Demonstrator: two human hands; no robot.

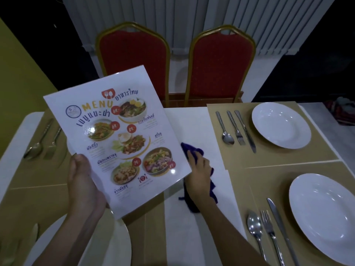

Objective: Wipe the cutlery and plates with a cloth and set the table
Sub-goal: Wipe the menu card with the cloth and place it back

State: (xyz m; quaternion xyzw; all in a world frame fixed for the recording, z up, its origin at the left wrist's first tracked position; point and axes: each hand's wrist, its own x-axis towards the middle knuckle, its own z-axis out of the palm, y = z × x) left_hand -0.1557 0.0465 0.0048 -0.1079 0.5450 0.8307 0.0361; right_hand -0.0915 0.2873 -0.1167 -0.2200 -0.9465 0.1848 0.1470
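My left hand [84,181] grips the lower left edge of a glossy menu card [123,135] and holds it tilted above the table. My right hand [199,175] grips a dark blue cloth [192,150] against the menu's right edge. On the right, two tan placemats each carry a white plate [281,125] [324,217] with a spoon [226,131], fork [237,129] and knife [246,131] laid to its left. Behind the menu at far left lie another spoon [35,145] and fork [52,144]. A further plate [115,244] shows at bottom left, partly under my left arm.
The white table [192,121] has a bare strip down its middle between the tan placemats. Two red chairs with gold frames [134,60] [221,62] stand at the far side. A white slatted wall panel rises behind them. A yellow wall is on the left.
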